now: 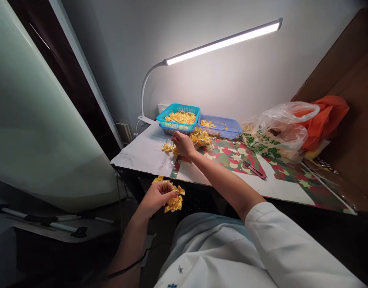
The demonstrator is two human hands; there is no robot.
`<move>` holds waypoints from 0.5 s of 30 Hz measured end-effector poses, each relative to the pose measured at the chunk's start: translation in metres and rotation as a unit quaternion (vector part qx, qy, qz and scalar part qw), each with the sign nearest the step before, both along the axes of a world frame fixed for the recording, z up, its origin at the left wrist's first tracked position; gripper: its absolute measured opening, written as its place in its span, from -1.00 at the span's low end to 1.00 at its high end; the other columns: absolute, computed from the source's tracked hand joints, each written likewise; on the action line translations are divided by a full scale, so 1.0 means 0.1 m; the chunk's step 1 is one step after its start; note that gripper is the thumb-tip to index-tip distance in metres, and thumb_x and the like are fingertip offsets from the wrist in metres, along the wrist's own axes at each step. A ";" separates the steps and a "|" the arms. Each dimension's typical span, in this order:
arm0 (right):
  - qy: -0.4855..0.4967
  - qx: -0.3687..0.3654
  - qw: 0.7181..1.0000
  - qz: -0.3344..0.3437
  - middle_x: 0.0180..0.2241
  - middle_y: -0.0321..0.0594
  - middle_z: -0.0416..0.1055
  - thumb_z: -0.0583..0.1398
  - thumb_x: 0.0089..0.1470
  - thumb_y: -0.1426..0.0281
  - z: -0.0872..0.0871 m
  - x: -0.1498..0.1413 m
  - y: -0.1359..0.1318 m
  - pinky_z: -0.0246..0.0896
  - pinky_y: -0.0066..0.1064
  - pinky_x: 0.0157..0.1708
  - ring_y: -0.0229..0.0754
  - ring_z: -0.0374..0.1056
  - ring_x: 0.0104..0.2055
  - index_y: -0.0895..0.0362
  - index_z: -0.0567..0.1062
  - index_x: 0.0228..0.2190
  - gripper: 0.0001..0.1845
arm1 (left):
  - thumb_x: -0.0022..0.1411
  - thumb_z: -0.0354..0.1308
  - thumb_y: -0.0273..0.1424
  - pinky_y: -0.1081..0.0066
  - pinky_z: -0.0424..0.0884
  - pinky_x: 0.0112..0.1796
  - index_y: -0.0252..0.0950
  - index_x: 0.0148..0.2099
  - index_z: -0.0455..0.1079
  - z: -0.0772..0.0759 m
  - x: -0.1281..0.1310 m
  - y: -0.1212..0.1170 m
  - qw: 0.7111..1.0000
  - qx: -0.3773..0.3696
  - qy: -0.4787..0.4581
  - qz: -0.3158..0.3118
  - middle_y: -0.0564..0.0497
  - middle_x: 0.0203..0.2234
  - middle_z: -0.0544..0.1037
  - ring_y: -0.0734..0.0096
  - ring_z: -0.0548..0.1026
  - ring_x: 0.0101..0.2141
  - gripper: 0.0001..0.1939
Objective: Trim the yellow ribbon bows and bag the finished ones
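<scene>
My left hand [155,200] is closed round a bunch of gold ribbon bows [174,203] with gold wire stems, held just in front of the table's edge. My right hand [183,143] reaches over the table with its fingers bent together. Beside its fingertips lie a few loose gold bows [167,148] with thin wires; whether the fingers grip one of them cannot be made out. Behind that hand is a larger heap of gold bows [200,137] with small silvery beads among them.
A turquoise basket [161,116] full of gold pieces stands at the back beside a blue basket [236,129] holding fewer. Thread snips [255,170] lie on the patterned paper. Plastic bags [280,128] and cardboard [352,132] stand right; a lamp [223,42] hangs above.
</scene>
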State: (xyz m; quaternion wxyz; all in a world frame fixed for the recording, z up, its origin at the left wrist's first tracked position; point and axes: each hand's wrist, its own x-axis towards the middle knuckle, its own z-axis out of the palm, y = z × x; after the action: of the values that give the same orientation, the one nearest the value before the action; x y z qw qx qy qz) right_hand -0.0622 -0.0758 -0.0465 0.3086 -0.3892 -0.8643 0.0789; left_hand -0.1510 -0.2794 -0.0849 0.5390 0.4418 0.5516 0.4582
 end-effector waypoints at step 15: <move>-0.096 -0.004 0.995 0.007 -0.12 -0.13 0.48 0.07 0.18 0.53 0.01 -0.15 0.05 0.20 -0.41 -0.27 -0.12 0.39 -0.13 0.13 0.51 -0.18 -0.74 | -0.23 0.30 -0.33 0.56 0.03 -0.68 -0.30 -0.58 0.28 -0.04 -0.06 -0.03 1.000 0.006 0.014 0.007 0.16 -0.75 0.31 0.64 0.16 -0.70 -0.75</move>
State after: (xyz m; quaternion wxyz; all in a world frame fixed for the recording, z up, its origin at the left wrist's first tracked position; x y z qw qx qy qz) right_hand -0.0769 -0.0713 -0.0457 0.2225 -0.3899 -0.8924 0.0465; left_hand -0.1574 -0.2827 -0.0888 0.5258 0.4474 0.5593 0.4588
